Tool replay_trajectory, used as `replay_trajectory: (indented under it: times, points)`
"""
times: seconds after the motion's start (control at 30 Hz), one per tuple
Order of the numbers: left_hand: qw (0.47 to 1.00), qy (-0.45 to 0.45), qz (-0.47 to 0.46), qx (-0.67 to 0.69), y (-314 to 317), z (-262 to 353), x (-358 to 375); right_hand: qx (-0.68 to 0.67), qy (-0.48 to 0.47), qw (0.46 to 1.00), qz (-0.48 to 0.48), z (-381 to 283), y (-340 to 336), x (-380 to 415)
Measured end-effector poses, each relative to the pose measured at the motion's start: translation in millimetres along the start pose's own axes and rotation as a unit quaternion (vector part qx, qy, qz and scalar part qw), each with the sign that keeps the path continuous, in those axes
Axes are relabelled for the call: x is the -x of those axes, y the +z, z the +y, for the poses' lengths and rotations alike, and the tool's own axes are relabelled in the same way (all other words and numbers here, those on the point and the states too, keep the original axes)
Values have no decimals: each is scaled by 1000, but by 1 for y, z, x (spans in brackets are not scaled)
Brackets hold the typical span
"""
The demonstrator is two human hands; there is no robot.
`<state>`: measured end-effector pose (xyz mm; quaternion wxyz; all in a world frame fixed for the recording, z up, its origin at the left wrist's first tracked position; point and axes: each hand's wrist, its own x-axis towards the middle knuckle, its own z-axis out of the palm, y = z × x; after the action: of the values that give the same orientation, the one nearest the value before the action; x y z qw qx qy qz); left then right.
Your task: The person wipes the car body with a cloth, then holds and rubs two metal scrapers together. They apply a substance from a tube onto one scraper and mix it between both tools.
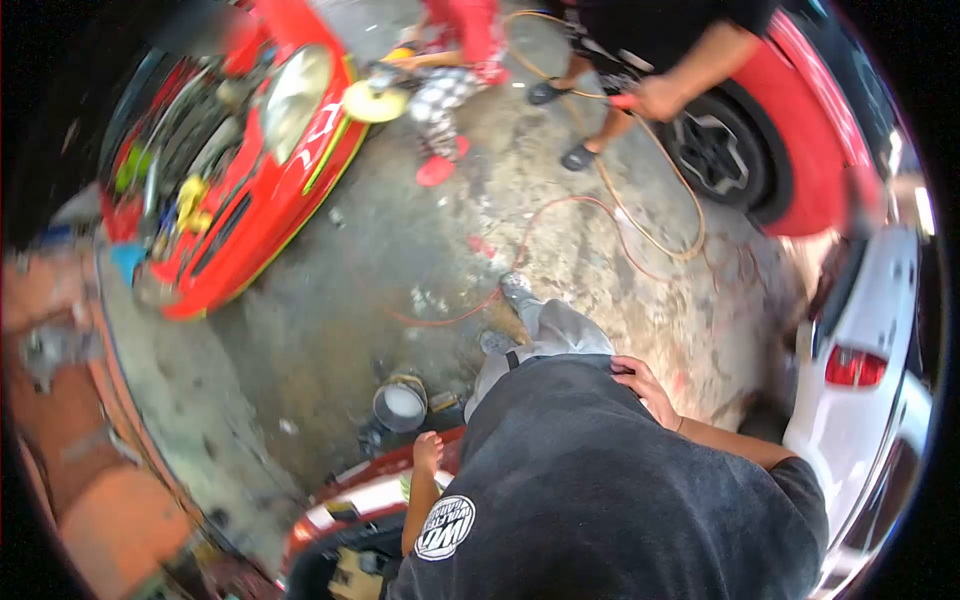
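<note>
My left hand (428, 452) hangs at my side, fingers curled into a loose fist, with nothing showing in it. It is just above the edge of a red and white car part (362, 490). Near it on the floor stands a bucket (400, 402) with something whitish inside. My right hand (647, 390) lies against my right hip at the top of my grey trousers (566, 330), fingers apart, touching the cloth near the hem of my black shirt (610, 470).
At upper left a person's hands hold a polisher (376, 98) against a red car front (270, 190) with an open engine bay. Another person holds a hose (690, 245) by a red car's wheel (715, 150). A white car (850, 420) stands at right. An orange cable (440, 322) crosses the floor.
</note>
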<state>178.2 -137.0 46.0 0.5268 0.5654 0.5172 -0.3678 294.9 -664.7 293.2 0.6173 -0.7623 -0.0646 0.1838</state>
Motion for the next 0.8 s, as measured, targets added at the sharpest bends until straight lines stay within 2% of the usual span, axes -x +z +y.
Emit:
replay_trajectory:
  times: [0.17, 0.23, 0.3, 0.37, 0.5, 0.67, 0.8]
  points:
    - [996, 23, 34, -83, -29, 45, -18, 29, 28, 995, 88, -13, 34, 61]
    - [995, 47, 29, -77, -33, 62, -26, 40, 26, 993, 108, -15, 45, 77]
    - [995, 72, 26, -60, -15, 91, -27, 61, 15, 990, 127, -16, 51, 87]
    - [989, 134, 7, -68, 0, 104, -26, 68, 6, 987, 145, -15, 60, 96]
    - [982, 163, -19, -97, 42, 117, -15, 67, 4, 982, 176, -12, 54, 108]
    - [961, 123, -46, -245, 73, 116, -36, 32, 14, 974, 222, 3, 32, 133]
    - [917, 140, -67, -368, 129, 137, -33, 17, 5, 966, 258, 38, 0, 157]
